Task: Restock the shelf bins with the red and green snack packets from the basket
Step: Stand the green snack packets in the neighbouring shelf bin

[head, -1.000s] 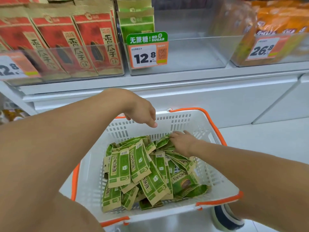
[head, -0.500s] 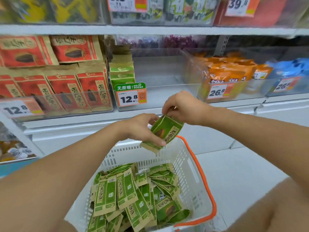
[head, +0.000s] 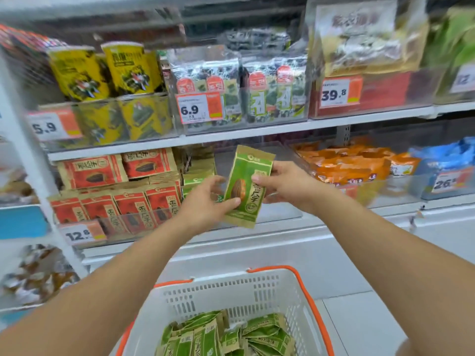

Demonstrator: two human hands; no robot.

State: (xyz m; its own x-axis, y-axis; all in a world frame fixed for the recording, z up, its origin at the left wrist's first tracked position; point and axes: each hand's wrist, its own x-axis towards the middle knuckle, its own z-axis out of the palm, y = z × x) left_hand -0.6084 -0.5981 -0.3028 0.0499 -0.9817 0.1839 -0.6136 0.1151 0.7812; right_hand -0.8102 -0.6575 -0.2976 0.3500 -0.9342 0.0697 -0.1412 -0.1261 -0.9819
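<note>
I see the green packet (head: 245, 186) upright; left hand (head: 205, 201) fingers (head: 232, 202) pinch its lower edge; right hand (head: 285, 182) fingers grip its right side.

The packet (head: 245, 186) at centre frame looks like matt kraft paper printed green. The basket (head: 231, 291) at the bottom is white perforated plastic, smooth, with an orange rim. The bins (head: 372, 104) at upper right are clear glossy plastic. The seaweed packs (head: 272, 80) above centre look like shiny foil.
</note>
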